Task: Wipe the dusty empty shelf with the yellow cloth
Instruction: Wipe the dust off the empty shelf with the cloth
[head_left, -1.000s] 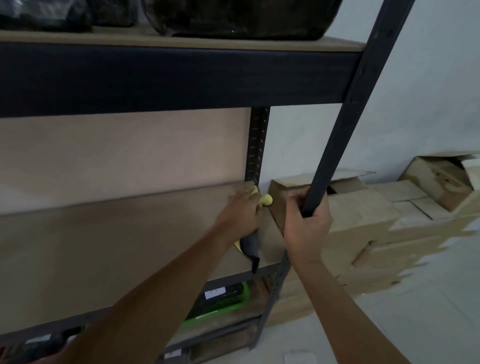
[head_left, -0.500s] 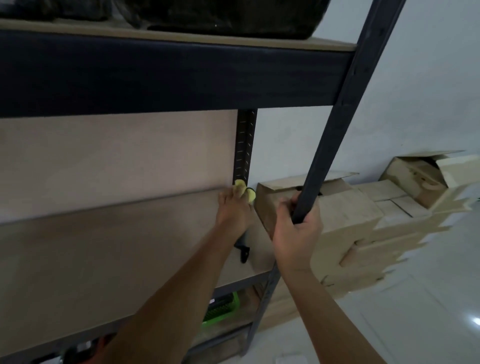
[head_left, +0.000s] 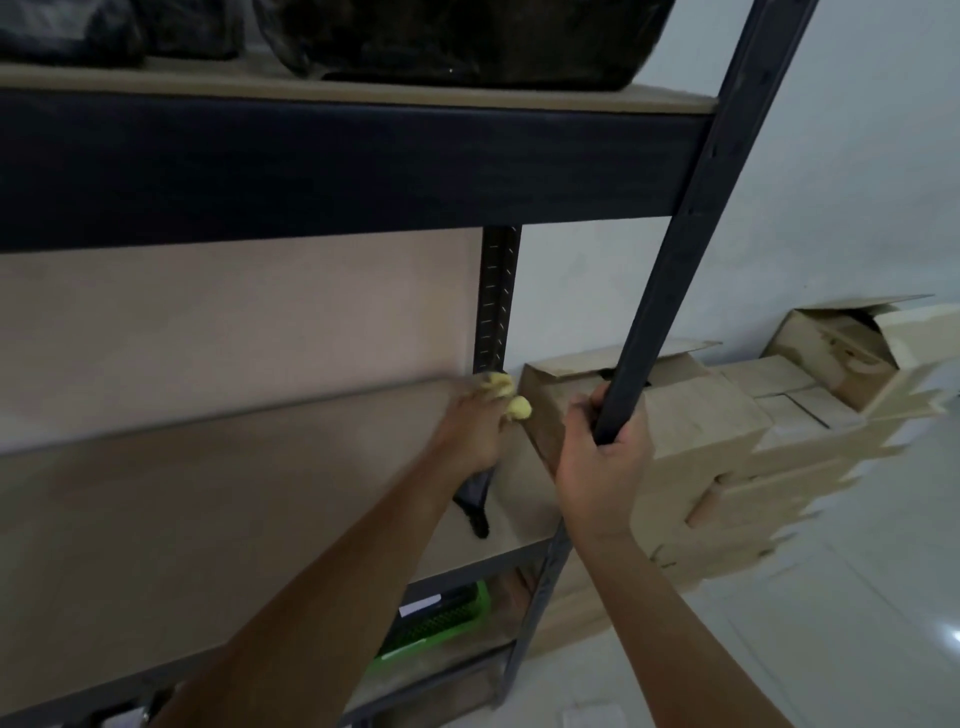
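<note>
Near the centre of the frame, the left hand (head_left: 475, 428) curls its fingers round a bunched yellow cloth (head_left: 506, 397), pressing it into the far right corner of the bare brown board shelf (head_left: 208, 509) (the hand is blurred). Just right of it, the right hand (head_left: 602, 467) wraps closed fingers round the dark metal front upright post (head_left: 675, 249).

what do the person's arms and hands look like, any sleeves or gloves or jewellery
Both forearms are bare up to the frame edge, with no sleeve showing. The left hand and the right hand wear no gloves. No watch, bracelet or ring is visible on either, though the left hand is motion-blurred, so small details there cannot be confirmed.
</note>
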